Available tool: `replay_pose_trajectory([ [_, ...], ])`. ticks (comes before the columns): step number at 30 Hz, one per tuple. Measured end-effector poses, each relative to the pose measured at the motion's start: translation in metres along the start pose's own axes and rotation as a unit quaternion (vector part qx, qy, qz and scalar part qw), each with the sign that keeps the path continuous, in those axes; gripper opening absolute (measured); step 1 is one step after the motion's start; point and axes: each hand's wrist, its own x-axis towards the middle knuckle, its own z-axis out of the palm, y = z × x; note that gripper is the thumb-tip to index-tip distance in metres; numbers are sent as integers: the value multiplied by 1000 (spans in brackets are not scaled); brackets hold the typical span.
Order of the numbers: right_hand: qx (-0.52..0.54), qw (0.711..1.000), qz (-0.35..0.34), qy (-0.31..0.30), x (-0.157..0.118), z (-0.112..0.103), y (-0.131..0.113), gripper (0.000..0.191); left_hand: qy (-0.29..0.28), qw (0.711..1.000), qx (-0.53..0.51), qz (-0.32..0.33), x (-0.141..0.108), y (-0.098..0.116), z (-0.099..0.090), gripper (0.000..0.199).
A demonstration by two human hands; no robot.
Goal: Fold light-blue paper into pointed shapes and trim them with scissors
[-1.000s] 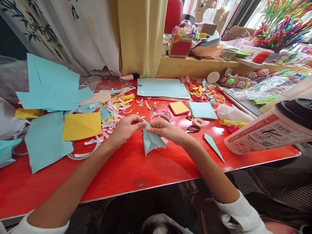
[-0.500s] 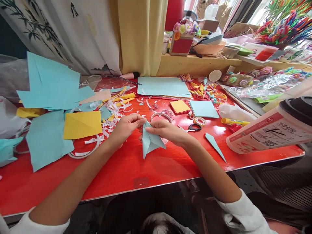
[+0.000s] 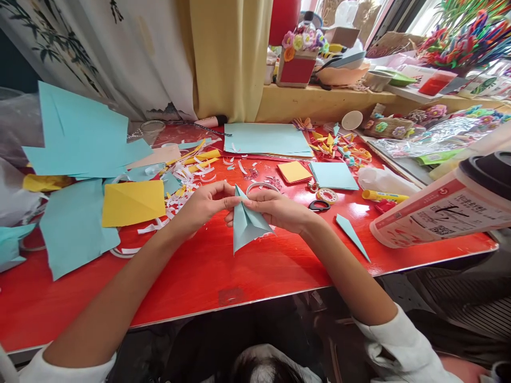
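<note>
A light blue sheet of folded paper (image 3: 248,230) is held above the red table, its pointed tip up and its wider end spreading downward. My left hand (image 3: 209,205) pinches it near the tip from the left, thumb on the front. From the right, my right hand (image 3: 275,208) grips the same paper, its thumb almost meeting the left one. Some fingers of both hands are hidden behind the paper. A slim folded blue paper piece (image 3: 353,237) lies on the table to the right of my right hand.
Scissors (image 3: 319,206), a tape roll (image 3: 327,196), blue squares (image 3: 334,176) and yellow squares (image 3: 294,172) lie beyond my right hand. A large cup (image 3: 435,207) stands at the right. Blue sheets (image 3: 80,223), a yellow sheet (image 3: 133,204) and paper scraps (image 3: 179,205) cover the left side.
My left hand has shifted its pinch so its thumb now presses the paper's front. The paper has tilted and folded inward along its middle, and its tip shows more above the fingers.
</note>
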Motion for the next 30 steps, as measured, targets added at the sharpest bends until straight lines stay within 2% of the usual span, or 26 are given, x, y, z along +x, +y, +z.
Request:
replay_pose_trajectory([
  [5,-24,1000,-2,8,1,-1,0,28,40,999,18,7,3,-5,0,22],
  [11,-105,994,-2,21,3,3,-1,29,64,997,47,1,4,-7,2,24],
  [15,-76,995,24,55,4,7,-1,28,67,997,45,1,4,-7,3,19],
  [22,-45,997,48,37,5,8,2,24,124,992,30,21,1,-9,9,18],
  [26,-16,997,64,42,4,10,2,21,126,992,5,5,1,-12,10,22],
  [30,-6,996,76,39,4,9,1,22,120,990,75,23,2,-15,8,24],
])
